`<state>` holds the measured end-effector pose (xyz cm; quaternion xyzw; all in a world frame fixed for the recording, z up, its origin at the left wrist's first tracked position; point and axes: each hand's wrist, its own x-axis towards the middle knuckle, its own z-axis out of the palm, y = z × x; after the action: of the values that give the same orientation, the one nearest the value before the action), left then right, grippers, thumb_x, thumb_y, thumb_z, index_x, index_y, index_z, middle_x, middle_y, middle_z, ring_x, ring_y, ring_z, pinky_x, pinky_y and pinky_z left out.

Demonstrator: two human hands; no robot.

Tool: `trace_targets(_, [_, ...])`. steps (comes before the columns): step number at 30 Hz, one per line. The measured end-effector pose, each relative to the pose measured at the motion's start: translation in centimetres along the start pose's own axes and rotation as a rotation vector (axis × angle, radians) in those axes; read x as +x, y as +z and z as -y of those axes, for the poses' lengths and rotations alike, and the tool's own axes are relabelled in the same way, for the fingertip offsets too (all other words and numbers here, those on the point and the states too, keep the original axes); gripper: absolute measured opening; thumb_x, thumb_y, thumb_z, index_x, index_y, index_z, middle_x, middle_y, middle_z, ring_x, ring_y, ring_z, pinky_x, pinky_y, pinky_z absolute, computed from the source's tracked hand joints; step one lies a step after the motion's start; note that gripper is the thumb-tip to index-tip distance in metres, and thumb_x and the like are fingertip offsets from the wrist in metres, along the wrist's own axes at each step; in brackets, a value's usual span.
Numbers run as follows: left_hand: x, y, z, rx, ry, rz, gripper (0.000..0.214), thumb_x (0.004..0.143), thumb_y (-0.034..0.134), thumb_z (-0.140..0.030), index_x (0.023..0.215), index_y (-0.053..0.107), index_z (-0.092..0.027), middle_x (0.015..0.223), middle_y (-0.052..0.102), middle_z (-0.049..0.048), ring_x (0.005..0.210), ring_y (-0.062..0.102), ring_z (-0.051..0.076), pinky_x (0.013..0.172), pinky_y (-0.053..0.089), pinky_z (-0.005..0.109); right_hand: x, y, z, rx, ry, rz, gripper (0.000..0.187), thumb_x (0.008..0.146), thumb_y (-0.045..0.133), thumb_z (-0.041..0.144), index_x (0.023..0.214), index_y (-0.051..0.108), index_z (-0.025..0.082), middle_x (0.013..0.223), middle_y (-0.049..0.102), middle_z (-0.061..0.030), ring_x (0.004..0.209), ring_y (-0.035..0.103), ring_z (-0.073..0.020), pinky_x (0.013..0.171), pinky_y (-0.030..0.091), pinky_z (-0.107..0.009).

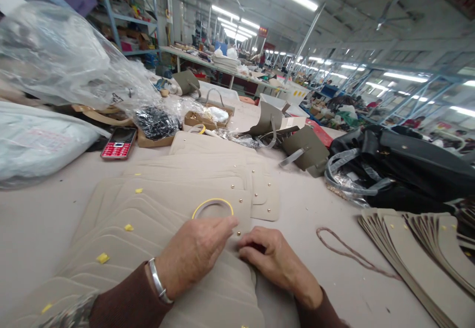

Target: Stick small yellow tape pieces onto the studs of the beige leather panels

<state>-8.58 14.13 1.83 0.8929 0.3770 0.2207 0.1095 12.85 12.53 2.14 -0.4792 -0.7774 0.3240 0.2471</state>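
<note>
Beige flat panels (156,239), looking like leather bag pieces, lie overlapped before me, with small yellow tabs and metal studs on them. My left hand (200,249) is over the panels, its fingers together and partly curled. From behind its knuckles rises a thin ring (213,201), yellow-edged and grey inside, like a roll of tape; the hand appears to hold it, its grip hidden. At the panels' right edge, close to a stud (239,233), my right hand (274,258) is closed with thumb and forefinger pinched. What sits between those fingertips is too small to make out.
A red-keyed phone (118,143) and plastic bags (48,140) lie left. Boxes of small parts (215,114) stand behind the panels. At right are a cord loop (349,249), black bags (404,164), olive pieces (306,149) and stacked beige strips (411,249).
</note>
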Motion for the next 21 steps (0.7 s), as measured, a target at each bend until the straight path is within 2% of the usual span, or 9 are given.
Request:
trace_targets(2, [-0.2, 0.3, -0.1, -0.042, 0.060, -0.052, 0.040, 0.097, 0.037, -0.017, 0.137, 0.034, -0.020, 0.094, 0.069, 0.0045, 0.078, 0.066, 0.017, 0.067, 0.052, 0.027, 0.1, 0.2, 0.0, 0.088, -0.004, -0.168, 0.014, 0.085, 0.060, 0.018, 0.089, 0.073, 0.021, 0.079, 0.071, -0.0017, 0.070, 0.063, -0.0151, 0.066, 0.048, -0.024])
trace_targets(4, [-0.3, 0.5, -0.2, -0.033, 0.072, -0.064, 0.048, 0.098, 0.036, -0.018, 0.144, 0.022, -0.019, 0.092, 0.070, 0.0043, 0.076, 0.066, 0.018, 0.064, 0.052, 0.028, 0.2, 0.4, 0.2, 0.117, -0.058, -0.282, 0.014, 0.086, 0.060, 0.019, 0.094, 0.071, 0.019, 0.083, 0.072, -0.0040, 0.073, 0.064, -0.0159, 0.068, 0.050, -0.025])
trace_targets(9, [-0.5, 0.8, -0.2, -0.027, 0.049, -0.046, 0.048, 0.097, 0.036, -0.018, 0.143, 0.022, -0.016, 0.095, 0.070, 0.0079, 0.081, 0.068, 0.019, 0.067, 0.054, 0.028, 0.7, 1.0, 0.8, 0.066, -0.218, -0.273, 0.020, 0.085, 0.056, 0.013, 0.100, 0.067, 0.020, 0.091, 0.071, -0.0066, 0.077, 0.064, -0.0164, 0.071, 0.052, -0.028])
trace_targets(14, [-0.3, 0.8, -0.4, -0.035, 0.050, -0.020, 0.043, 0.095, 0.037, -0.015, 0.138, 0.028, -0.016, 0.098, 0.070, 0.0085, 0.084, 0.067, 0.020, 0.068, 0.053, 0.029, 1.0, 1.8, 1.1, -0.048, -0.284, -0.299, 0.019, 0.084, 0.051, 0.009, 0.085, 0.066, 0.021, 0.076, 0.068, -0.0040, 0.071, 0.063, -0.0161, 0.068, 0.050, -0.026])
trace_targets(16, [-0.3, 0.8, -0.5, -0.034, 0.027, 0.004, 0.035, 0.094, 0.037, -0.014, 0.130, 0.037, -0.016, 0.092, 0.070, 0.0057, 0.077, 0.067, 0.020, 0.062, 0.051, 0.029, 1.0, 2.1, 1.0, -0.111, -0.308, -0.342, 0.019, 0.082, 0.050, 0.007, 0.081, 0.065, 0.020, 0.070, 0.067, -0.0034, 0.064, 0.061, -0.0154, 0.062, 0.048, -0.025])
trace_targets(18, [-0.2, 0.7, -0.5, -0.045, -0.002, 0.029, 0.022, 0.094, 0.039, -0.013, 0.113, 0.048, -0.018, 0.082, 0.067, 0.0020, 0.070, 0.064, 0.019, 0.057, 0.046, 0.028, 0.9, 2.4, 1.0, -0.172, -0.325, -0.396, 0.019, 0.080, 0.050, 0.007, 0.079, 0.064, 0.019, 0.067, 0.066, -0.0036, 0.061, 0.061, -0.0151, 0.059, 0.047, -0.024])
trace_targets(21, [-0.1, 0.5, -0.6, -0.045, -0.020, 0.021, 0.016, 0.092, 0.039, -0.010, 0.088, 0.051, -0.020, 0.074, 0.061, -0.0006, 0.065, 0.059, 0.017, 0.055, 0.040, 0.027, 0.8, 2.7, 1.2, -0.201, -0.299, -0.450, 0.019, 0.078, 0.050, 0.007, 0.075, 0.064, 0.019, 0.064, 0.066, -0.0029, 0.057, 0.060, -0.0142, 0.057, 0.046, -0.023])
